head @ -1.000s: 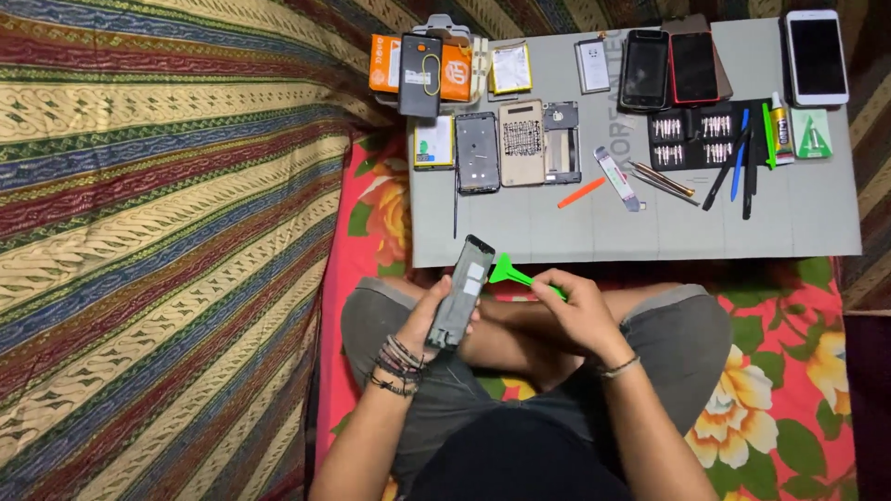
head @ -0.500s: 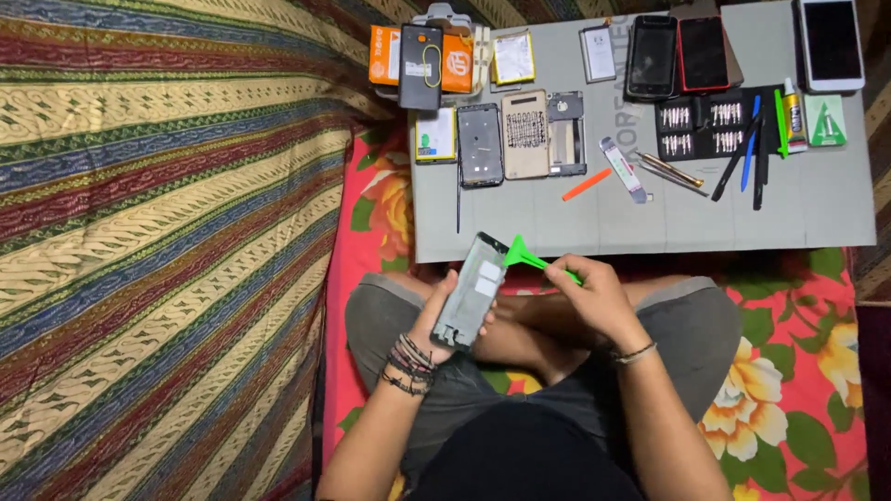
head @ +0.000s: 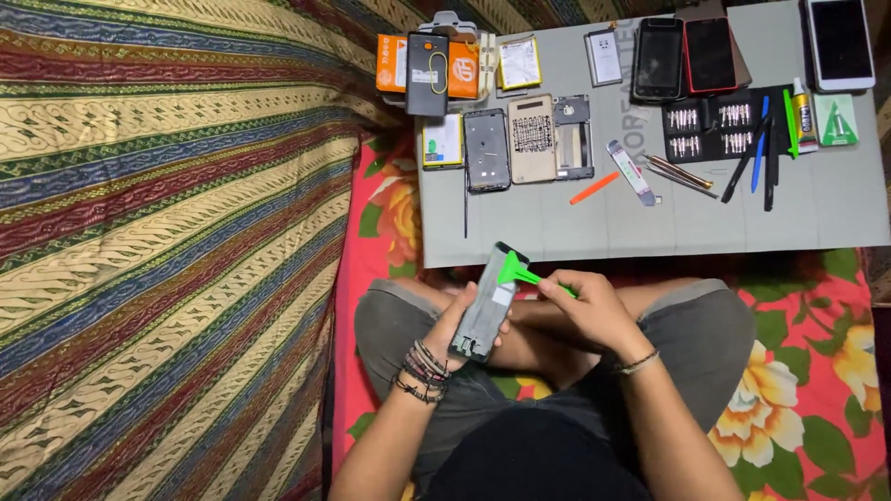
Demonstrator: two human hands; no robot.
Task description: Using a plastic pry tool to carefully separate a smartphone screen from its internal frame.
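— While the striped cloth (head: 158, 232) filled the whole left side, where was the phone frame?

— Over the lap, just short of the worktop (head: 817, 209) edge. The left hand (head: 455, 325), wrist ringed with bracelets (head: 422, 371), gripped the grey phone frame (head: 487, 301) from beneath, fingers curled shut round its lower half, tilting it upright, probably so the edge faced the tool.

— And the other hand?

— The right hand (head: 589, 311) had its fingers pinched closed on a green pry tool (head: 520, 274), forearm angled inward, the flat tip touching the frame's upper edge.

— Beyond them?

— Laid in rows within reach: orange boxes (head: 427, 65), opened phone parts (head: 520, 139), an orange pick (head: 594, 188), dark phones (head: 687, 56), a bit set (head: 710, 130), pens (head: 761, 153) and a white phone (head: 840, 42) far right.
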